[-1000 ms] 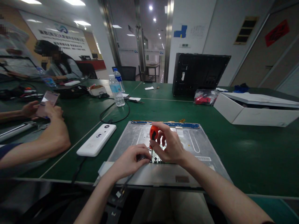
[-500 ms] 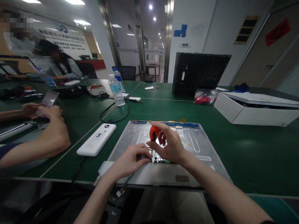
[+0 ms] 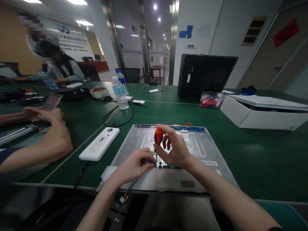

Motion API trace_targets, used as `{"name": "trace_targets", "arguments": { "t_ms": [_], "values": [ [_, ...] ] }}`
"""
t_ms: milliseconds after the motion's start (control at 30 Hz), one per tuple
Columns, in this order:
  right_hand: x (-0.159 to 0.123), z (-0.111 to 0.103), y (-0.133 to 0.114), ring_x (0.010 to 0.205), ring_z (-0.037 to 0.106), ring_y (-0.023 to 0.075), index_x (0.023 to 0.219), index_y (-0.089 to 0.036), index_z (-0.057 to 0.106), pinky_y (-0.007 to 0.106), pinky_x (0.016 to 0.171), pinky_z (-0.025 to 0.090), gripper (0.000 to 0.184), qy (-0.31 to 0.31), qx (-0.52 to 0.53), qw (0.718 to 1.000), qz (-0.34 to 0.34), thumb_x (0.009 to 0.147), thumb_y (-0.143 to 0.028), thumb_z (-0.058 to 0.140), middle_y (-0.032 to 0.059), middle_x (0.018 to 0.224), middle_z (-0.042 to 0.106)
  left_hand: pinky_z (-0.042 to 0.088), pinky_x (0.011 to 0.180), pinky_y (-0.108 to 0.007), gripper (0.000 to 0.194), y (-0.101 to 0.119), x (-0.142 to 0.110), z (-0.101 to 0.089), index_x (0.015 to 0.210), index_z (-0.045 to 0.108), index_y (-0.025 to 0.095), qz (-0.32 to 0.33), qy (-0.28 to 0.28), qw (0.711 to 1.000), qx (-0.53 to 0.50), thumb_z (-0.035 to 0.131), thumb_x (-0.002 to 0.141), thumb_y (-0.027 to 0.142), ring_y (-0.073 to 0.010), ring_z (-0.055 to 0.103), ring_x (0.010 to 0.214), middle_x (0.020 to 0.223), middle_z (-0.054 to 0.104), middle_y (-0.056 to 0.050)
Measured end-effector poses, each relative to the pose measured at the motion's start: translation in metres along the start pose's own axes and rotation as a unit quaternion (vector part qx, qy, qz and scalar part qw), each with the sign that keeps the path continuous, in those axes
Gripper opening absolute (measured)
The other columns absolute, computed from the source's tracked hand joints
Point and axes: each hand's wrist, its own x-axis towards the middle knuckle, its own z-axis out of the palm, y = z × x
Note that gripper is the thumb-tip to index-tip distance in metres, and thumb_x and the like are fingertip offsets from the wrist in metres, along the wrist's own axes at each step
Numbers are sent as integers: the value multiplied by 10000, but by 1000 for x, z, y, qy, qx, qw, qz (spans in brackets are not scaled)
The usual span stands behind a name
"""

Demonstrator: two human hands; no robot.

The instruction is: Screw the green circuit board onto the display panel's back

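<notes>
ok so you've got the orange-and-black screwdriver [image 3: 158, 137] standing pretty much upright near the middle of the frame, tip down by the left end of the small circuit board [image 3: 164, 165] on the flat metal panel [image 3: 204, 175], which fills the lower middle. Your right hand [image 3: 175, 148] is closed on the handle, index finger up over the top and thumb lower down on the side, so you've got downward pressure and twist from the one hand, nice. Your left hand [image 3: 134, 163] is curled in low by the tip, thumb and fingertips close together, but honestly I can't tell if they're pinching the shaft, something dark under them, or just bracing. Either way I'd use those fingers as a guide so the tip can't skate across the board, that's the main risk imo. Hold the shaft square to the panel, press first, turn second, small turns from the fingers rather than the wrist. If it starts slipping, stop and reseat the tip before you chew anything up. Also watch the thin dark cable [image 3: 132, 186] running down below your left hand, don't tug it with your wrist, and don't lean your forearms hard on the panel, it could flex or slide on the green table [image 3: 262, 160]
</notes>
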Motion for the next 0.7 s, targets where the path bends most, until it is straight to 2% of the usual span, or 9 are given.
{"name": "trace_targets", "arguments": {
  "t_ms": [200,433,700],
  "values": [
    [2,0,0,535,476,66,1326,-235,429,194,447,402,452,3,-12,1000,-22,905,-268,590,17,923,620,457,726,-258,112,-1,0,1,754,724,182,3,11,1000,-2,624,787,143,-161,627,758,821,703,-16],
    [0,-3,-1,562,538,81,1388,-222,360,197,452,415,519,-28,19,999,-8,893,-183,509,16,902,633,459,761,-272,121,1,0,0,770,732,184,1,5,1000,-9,617,799,165,-173,621,797,877,704,-30],
    [0,1,0,514,463,64,1333,-247,390,185,443,388,485,15,1,1000,-10,886,-229,578,-20,853,608,459,746,-261,118,-3,0,1,779,730,189,4,5,1000,-1,618,797,158,-164,631,783,853,707,-20]
  ]
}}
